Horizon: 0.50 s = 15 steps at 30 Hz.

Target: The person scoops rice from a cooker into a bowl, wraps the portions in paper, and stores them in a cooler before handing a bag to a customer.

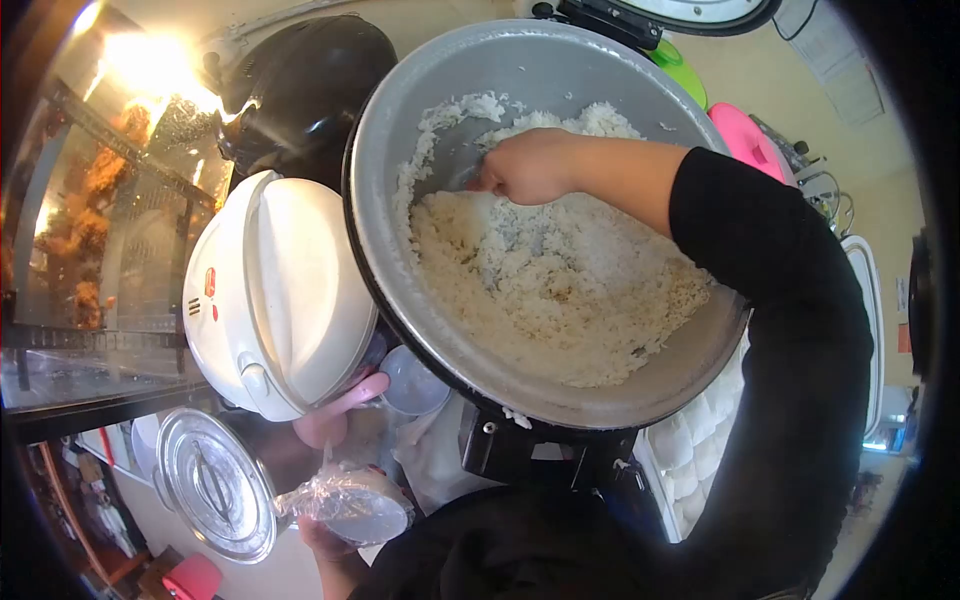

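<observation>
Inside a large grey metal rice pot, white cooked rice lies piled against the walls and across the bottom. My right hand reaches down into it near the far left, fingers curled in a fist over a bare patch. Whatever that hand grips, if anything, is hidden behind the fingers and rice. Low in the view, my left hand holds a round container with crinkled clear plastic film about it. Only part of that hand shows.
A white rice cooker with closed lid stands left of the pot. Below it are a pink rice paddle, a clear plastic cup and a lidded metal pot. A glass display case is at far left; egg cartons sit right.
</observation>
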Tool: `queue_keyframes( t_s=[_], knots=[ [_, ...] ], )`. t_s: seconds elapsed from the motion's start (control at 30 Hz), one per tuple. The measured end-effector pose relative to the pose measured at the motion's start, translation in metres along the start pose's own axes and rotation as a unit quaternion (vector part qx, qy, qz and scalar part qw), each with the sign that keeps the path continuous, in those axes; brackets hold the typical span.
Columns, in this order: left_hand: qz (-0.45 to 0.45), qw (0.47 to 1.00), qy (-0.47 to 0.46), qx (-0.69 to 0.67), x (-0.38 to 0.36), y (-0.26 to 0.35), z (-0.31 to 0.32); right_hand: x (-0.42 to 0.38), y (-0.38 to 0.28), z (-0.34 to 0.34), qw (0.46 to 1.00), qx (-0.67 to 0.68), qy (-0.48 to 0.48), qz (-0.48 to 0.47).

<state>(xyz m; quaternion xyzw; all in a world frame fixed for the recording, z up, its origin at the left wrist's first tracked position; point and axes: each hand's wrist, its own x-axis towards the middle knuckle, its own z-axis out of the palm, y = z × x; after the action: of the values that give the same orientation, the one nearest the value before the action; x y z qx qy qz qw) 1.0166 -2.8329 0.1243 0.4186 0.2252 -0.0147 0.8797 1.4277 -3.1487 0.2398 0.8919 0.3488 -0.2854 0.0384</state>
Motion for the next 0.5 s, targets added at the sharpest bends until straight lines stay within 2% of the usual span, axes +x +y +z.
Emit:
queue_keyframes(
  t_s=[0.1,0.23,0.33,0.43,0.47,0.5],
  knots=[
    [-0.021,0.999,-0.033,-0.013,0.005,0.011,0.028,-0.013,0.001,0.006,0.997,0.055,-0.025,-0.046],
    [-0.049,0.987,-0.106,-0.107,0.009,0.022,0.066,-0.018,-0.002,0.019,0.981,0.137,-0.091,-0.104],
    [-0.005,0.979,-0.173,-0.105,0.014,0.031,0.086,-0.033,-0.005,0.015,0.971,0.162,-0.159,-0.077],
    [0.007,0.960,-0.199,-0.197,0.021,0.047,0.102,-0.046,0.002,0.020,0.957,0.236,-0.171,0.005],
    [0.013,0.935,-0.273,-0.227,0.028,0.048,0.107,-0.049,0.006,0.024,0.948,0.245,-0.200,-0.009],
    [0.039,0.941,-0.233,-0.243,0.030,0.056,0.129,-0.053,0.011,0.026,0.940,0.253,-0.229,-0.022]
  ],
)
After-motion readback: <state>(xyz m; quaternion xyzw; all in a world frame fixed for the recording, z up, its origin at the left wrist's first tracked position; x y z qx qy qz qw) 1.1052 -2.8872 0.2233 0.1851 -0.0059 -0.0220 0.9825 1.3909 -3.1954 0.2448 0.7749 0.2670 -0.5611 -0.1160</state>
